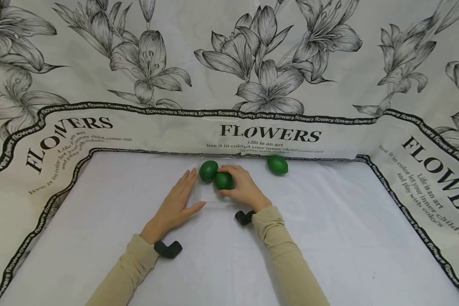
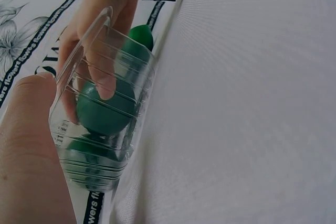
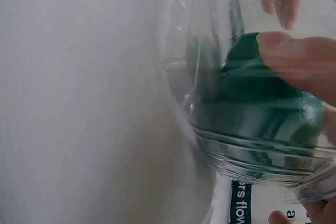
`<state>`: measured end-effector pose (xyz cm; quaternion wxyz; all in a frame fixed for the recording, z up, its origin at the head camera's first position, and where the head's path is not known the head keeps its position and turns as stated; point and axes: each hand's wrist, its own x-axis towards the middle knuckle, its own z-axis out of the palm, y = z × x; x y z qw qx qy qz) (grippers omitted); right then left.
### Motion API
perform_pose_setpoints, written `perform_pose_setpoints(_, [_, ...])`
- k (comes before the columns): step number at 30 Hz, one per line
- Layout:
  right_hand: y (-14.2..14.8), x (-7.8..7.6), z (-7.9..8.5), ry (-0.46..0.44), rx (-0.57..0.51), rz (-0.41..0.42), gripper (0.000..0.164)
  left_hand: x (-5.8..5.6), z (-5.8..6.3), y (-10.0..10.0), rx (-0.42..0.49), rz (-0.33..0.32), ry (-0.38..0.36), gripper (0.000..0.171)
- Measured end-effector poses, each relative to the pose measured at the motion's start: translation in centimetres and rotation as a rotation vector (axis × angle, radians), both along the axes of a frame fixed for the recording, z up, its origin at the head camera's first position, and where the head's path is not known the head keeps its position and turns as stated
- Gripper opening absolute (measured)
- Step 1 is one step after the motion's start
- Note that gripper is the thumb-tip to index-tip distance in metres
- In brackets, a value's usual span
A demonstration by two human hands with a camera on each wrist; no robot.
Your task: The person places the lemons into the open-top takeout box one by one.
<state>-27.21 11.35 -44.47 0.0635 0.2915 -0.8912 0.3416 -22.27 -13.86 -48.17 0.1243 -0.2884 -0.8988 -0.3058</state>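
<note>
A clear plastic box [image 1: 211, 197] stands near the back of the white table. My right hand [image 1: 246, 187] reaches into it and pinches a green lime [image 1: 224, 182] between thumb and fingers. Touching that one inside the box is a second lime [image 1: 208, 170]. My left hand [image 1: 174, 206] lies along the box's left side, fingers straight, its thumb [image 2: 29, 129] near the front corner. In the right wrist view, the ribbed wall [image 3: 262, 169] of the box partly blurs the fruit behind it.
To the right of the box, a third lime [image 1: 277, 165] lies by the back edge of the white tabletop [image 1: 344, 229]. A flower-printed cloth [image 1: 168, 123] rises behind and at both sides. Black wrist mounts [image 1: 168, 249] jut from both sleeves.
</note>
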Motion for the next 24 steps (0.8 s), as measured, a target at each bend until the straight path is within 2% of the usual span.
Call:
perform_pose_setpoints(9, [-0.2,0.2,0.1,-0.023,-0.076,0.027,0.059,-0.1,-0.2,-0.1,0.01,-0.003,0.023,0.086])
perform_pose_setpoints(19, [0.2,0.4,0.6,-0.028,-0.093,0.048,0.048,0.0,0.0,0.0,0.007,-0.005,0.027,0.085])
perform_pose_setpoints(24, [0.4,0.4,1.0,0.002,-0.083,0.063,0.045,0.0,0.0,0.0,0.005,0.0,0.016,0.085])
